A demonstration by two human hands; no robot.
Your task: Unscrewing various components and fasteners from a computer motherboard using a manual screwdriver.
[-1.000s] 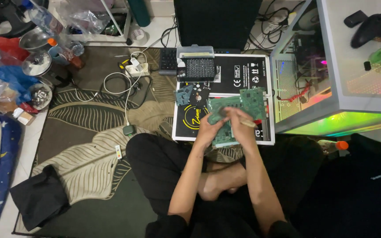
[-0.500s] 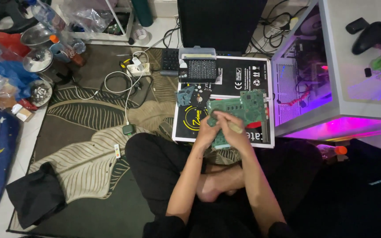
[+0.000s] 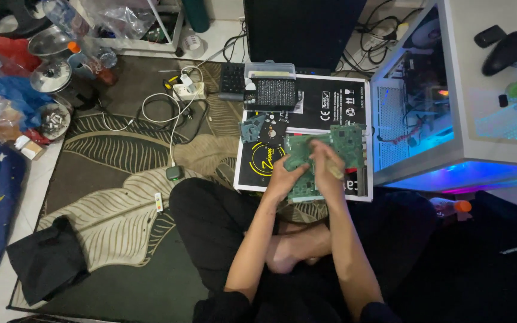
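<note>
since the earlier frames, both hands have stayed on the green circuit board [image 3: 339,149] with little shift; the light under the computer case [image 3: 426,101] at right has gone from green through purple to blue. i sit cross-legged on the leaf-patterned rug [image 3: 115,173], and the board lies in front of my knees on a flat black cardboard box [image 3: 330,107], tilted slightly, its far right corner near the case. my left hand [image 3: 285,173] is closed on the near left edge of the board, fingers curled over it. my right hand [image 3: 324,164] rests on the middle of the board, clenched around a thin pale tool [image 3: 335,172] whose kind i cannot tell; the tip is hidden. on the far part of the box sits a clear plastic container [image 3: 270,87] holding a dark tray of small parts, and just left of the board lie some small grey-blue pieces [image 3: 251,128]. further left on the rug, a white power strip [image 3: 188,90] with looped white cables. a folded black cloth [image 3: 46,260] lies at the near left. on the white desk top [image 3: 498,128] at far right rests a black game controller [image 3: 516,51]. metal pots and plastic bags crowd the far left corner.
</note>
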